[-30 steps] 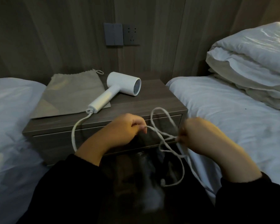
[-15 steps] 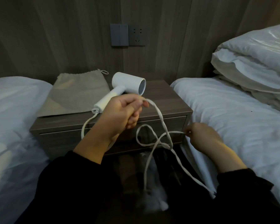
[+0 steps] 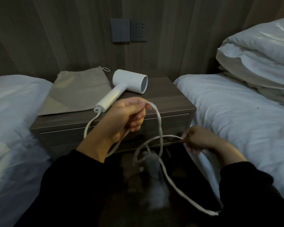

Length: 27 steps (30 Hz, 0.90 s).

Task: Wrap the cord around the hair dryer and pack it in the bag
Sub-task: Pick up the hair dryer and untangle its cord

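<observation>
A white hair dryer (image 3: 126,85) lies on the wooden nightstand (image 3: 169,102), nozzle pointing right, handle toward me. Its white cord (image 3: 159,128) runs from the handle end down off the front edge and hangs in loose loops. My left hand (image 3: 127,117) is raised in front of the nightstand, closed on a stretch of the cord. My right hand (image 3: 198,140) is lower and to the right, pinching another stretch of the cord. A flat beige drawstring bag (image 3: 75,92) lies on the nightstand left of the dryer, partly under its handle.
White beds flank the nightstand, the left bed (image 3: 15,120) and the right bed (image 3: 236,120). Folded pillows (image 3: 259,58) are stacked at the right. A wall switch and socket (image 3: 129,30) sit on the wood panel above. The floor below is dark.
My left hand has risen from the drawer front to the nightstand's edge, pulling cord up. My right hand has moved down and right, and the cord loops have spread apart between them.
</observation>
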Motion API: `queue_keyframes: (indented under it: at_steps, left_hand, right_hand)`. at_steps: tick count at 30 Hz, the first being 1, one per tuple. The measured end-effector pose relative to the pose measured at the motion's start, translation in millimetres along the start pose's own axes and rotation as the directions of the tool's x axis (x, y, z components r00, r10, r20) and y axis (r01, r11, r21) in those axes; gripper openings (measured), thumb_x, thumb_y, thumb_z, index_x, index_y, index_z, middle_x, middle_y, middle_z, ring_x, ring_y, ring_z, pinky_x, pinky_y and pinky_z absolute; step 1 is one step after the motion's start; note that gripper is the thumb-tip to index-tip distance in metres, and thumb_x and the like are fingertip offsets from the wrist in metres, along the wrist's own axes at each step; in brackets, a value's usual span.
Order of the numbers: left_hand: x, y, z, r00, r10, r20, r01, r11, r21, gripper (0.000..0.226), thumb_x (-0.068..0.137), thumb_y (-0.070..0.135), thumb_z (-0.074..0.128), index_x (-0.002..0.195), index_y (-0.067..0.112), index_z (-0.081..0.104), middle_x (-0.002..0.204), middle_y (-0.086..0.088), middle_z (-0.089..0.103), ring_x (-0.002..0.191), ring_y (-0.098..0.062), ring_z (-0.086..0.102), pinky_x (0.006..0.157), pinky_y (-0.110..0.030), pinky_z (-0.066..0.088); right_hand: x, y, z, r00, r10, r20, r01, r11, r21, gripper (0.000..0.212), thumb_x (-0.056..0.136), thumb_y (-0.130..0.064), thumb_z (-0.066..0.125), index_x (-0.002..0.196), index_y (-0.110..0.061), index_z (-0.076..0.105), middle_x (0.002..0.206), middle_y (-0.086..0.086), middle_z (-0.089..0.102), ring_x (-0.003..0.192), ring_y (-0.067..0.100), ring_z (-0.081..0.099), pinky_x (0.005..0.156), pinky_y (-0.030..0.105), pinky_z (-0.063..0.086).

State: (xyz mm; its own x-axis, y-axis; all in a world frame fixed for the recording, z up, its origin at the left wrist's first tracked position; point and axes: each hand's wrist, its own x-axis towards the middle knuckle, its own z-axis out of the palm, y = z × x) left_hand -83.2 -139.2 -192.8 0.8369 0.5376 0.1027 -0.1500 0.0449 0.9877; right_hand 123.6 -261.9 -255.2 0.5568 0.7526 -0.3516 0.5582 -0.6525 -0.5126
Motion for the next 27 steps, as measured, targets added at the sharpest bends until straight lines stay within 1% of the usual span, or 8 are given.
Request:
queue_keyframes:
  at_steps: [5,9,13,15,17,19,23,27]
  left_hand:
    - [-3.8,-0.4,1.9,0.985,0.024,0.168,-0.019,0.999,-0.033,0.026,0.089,0.009,0.041,0.075,0.007,0.063,0.053,-0.001,0.039,0.041,-0.009,0.029,0.040,-0.023,0.018]
    - [-2.2,1.6,6.5,0.996,0.071,-0.051,-0.072,0.997,-0.021,0.028,0.095,0.004,0.035,0.080,0.002,0.058,0.052,-0.001,0.038,0.041,-0.009,0.029,0.039,-0.022,0.020]
    - [-1.3,-0.3,13.6,0.980,0.136,-0.143,-0.122,0.987,0.105,0.030,0.096,0.003,0.038,0.078,0.005,0.061,0.052,-0.001,0.039,0.041,-0.008,0.030,0.038,-0.021,0.024]
    - [0.0,-3.7,17.8,0.976,0.149,-0.161,-0.120,0.976,0.181,0.031,0.096,0.005,0.042,0.076,0.011,0.065,0.052,-0.001,0.040,0.041,-0.009,0.032,0.038,-0.020,0.025]
    - [2.6,-9.5,20.7,0.972,0.146,-0.183,-0.096,0.962,0.255,0.030,0.094,0.006,0.046,0.074,0.017,0.066,0.052,0.000,0.043,0.041,-0.008,0.034,0.039,-0.018,0.027]
    - [4.1,-13.1,22.2,0.968,0.170,-0.186,-0.086,0.917,0.390,0.028,0.092,0.009,0.052,0.073,0.024,0.066,0.050,0.007,0.051,0.042,-0.004,0.042,0.043,-0.016,0.034]
    - [5.0,-3.3,7.0,0.992,0.090,-0.084,0.022,0.542,0.840,0.012,0.090,0.030,0.056,0.095,0.029,0.066,0.092,0.009,0.064,0.084,-0.004,0.057,0.079,-0.026,0.045]
    - [6.8,0.4,-30.6,0.919,0.289,-0.268,0.189,0.273,0.943,0.028,0.091,0.031,0.052,0.117,0.021,0.060,0.122,-0.002,0.053,0.112,-0.019,0.046,0.095,-0.035,0.038]
  right_hand:
    - [0.0,1.8,-4.9,0.973,-0.033,-0.229,-0.017,0.978,-0.210,0.023,0.072,0.003,0.050,0.081,-0.013,0.064,0.058,0.012,0.068,0.039,0.018,0.055,0.042,0.026,0.047]
    - [1.6,10.4,9.4,0.996,0.009,0.093,0.026,0.931,-0.363,0.025,0.077,0.000,0.056,0.096,-0.008,0.070,0.061,0.002,0.066,0.050,0.014,0.059,0.045,0.017,0.046]
    - [-7.2,-7.5,-3.3,0.927,-0.366,-0.080,0.374,0.912,0.170,0.025,0.096,-0.014,0.045,0.101,-0.010,0.070,0.105,0.011,0.071,0.095,0.010,0.059,0.079,0.008,0.041]
    - [-23.6,-19.1,-9.0,0.873,-0.484,-0.058,0.407,0.659,0.632,0.037,0.095,-0.037,0.043,0.102,-0.014,0.070,0.117,0.016,0.067,0.110,0.018,0.061,0.101,0.027,0.040]
    - [-36.9,-28.3,-10.7,0.781,-0.620,0.080,0.314,0.500,0.807,0.053,0.084,-0.055,0.048,0.105,-0.012,0.069,0.110,0.017,0.069,0.111,0.026,0.062,0.101,0.037,0.043]
    - [-47.1,-37.4,-8.7,0.708,-0.695,0.127,0.339,0.493,0.801,0.045,0.081,-0.047,0.057,0.099,-0.007,0.066,0.079,0.016,0.068,0.078,0.025,0.067,0.078,0.031,0.054]
    - [-31.7,-40.4,-2.4,0.892,-0.431,-0.138,0.423,0.683,0.596,0.021,0.093,-0.012,0.049,0.073,-0.010,0.058,0.045,0.003,0.043,0.038,0.017,0.042,0.045,0.030,0.048]
    - [4.2,-18.3,7.6,0.895,-0.194,-0.402,0.214,0.977,0.003,0.018,0.079,-0.018,0.059,0.063,-0.026,0.054,0.075,0.004,0.066,0.076,0.027,0.064,0.074,0.037,0.053]
